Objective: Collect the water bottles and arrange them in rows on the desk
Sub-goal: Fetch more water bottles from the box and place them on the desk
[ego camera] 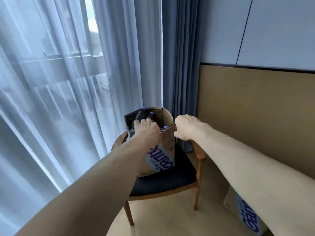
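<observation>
An open cardboard box (163,150) with blue lettering stands on a wooden chair. Purple bottle caps (151,113) show inside it, among dark plastic wrap; the bottles' bodies are hidden. My left hand (147,129) reaches down into the box's open top, fingers bent over the bottles; what it holds is hidden. My right hand (186,127) grips the box's right top corner, fingers curled over the flap edge. No desk is in view.
The chair (170,183) has a dark seat and wooden arms. Sheer curtains (68,82) cover a window on the left, a blue drape (180,65) hangs behind. A second printed box (247,217) sits on the floor at lower right, against the tan wall panel.
</observation>
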Demonstrator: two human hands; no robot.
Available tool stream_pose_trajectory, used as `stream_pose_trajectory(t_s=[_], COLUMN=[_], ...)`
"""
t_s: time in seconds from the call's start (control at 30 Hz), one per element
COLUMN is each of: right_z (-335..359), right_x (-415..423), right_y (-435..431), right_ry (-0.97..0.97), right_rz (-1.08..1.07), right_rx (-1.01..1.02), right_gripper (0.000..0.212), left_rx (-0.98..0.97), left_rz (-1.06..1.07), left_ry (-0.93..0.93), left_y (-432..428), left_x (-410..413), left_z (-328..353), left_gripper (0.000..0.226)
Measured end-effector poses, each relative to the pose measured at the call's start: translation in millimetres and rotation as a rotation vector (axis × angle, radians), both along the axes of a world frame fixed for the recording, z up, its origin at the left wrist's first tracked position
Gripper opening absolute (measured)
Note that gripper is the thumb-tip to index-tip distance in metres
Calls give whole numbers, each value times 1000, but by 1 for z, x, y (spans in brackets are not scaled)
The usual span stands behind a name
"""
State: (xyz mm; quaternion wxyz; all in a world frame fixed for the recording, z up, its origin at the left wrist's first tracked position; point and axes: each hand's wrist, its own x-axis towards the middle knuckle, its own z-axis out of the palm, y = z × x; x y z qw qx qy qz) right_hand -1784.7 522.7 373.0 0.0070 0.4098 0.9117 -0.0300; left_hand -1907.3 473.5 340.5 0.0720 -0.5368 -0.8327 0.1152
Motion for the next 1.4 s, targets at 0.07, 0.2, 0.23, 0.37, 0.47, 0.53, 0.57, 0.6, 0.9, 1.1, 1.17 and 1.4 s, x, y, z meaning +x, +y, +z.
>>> stream_pose_trajectory(t_s=[0.07,0.2,0.23,0.37,0.47,0.53,0.57,0.6,0.9,1.1,1.17,1.4], right_z=[-4,-15,-17,-27,-32,-35,-38,-42,-114,-169,-187,-182], right_x=[-18,-54,-64,-100,-123,-137,-146,-154,-218,-227,-232,-259], right_y=[24,80,96,161,209,240,254,267,308,313,317,334], right_ry=[0,-20,-25,-60,-95,-108,-108,-107,-242,-499,-633,-830], right_rz=[26,82,95,168,212,225,229,237,358,388,397,474], right_rx=[-5,-21,-29,-47,-67,-85,-93,-104,-285,-413,-451,-466], right_gripper=[9,13,18,12,12,21,22,23,25,24,23,47], left_rx=[-2,-26,-28,-25,-57,-62,-67,-77,-214,-331,-339,-354], left_rz=[24,90,114,199,250,279,293,308,439,425,411,375], left_ry=[-14,-21,-23,-51,-80,-96,-107,-120,-212,-314,-347,-743], left_y=[20,64,77,133,173,198,208,215,244,255,257,276], left_x=[-19,-60,-71,-106,-121,-130,-135,-140,-191,-209,-219,-233], left_z=[-5,-17,-19,-28,-36,-40,-43,-46,-94,-144,-153,-163], left_gripper=[53,55,55,49,50,50,51,51,53,51,52,79])
